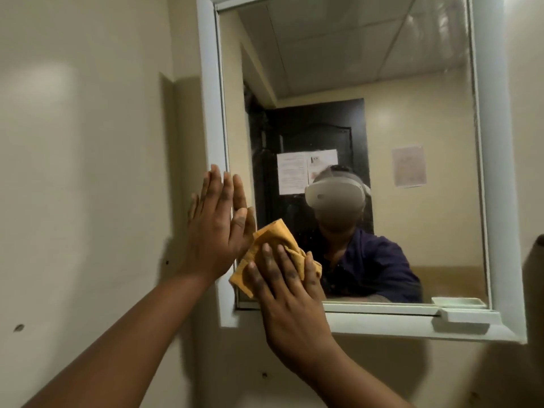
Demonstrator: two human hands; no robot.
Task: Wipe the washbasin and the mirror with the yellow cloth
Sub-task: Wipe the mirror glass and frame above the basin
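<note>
While the right hand (pixel 290 293) presses the yellow cloth (pixel 275 254) flat against the lower left corner of the mirror (pixel 382 83), its fingers lie spread and nearly straight over the bunched fabric. Just left of it, the left hand (pixel 219 231) rests open-palmed, fingers straight, on the white mirror frame (pixel 210 113), holding nothing. Right of the right hand, a small white tray (pixel 471 316) sits on the frame's lower ledge.
</note>
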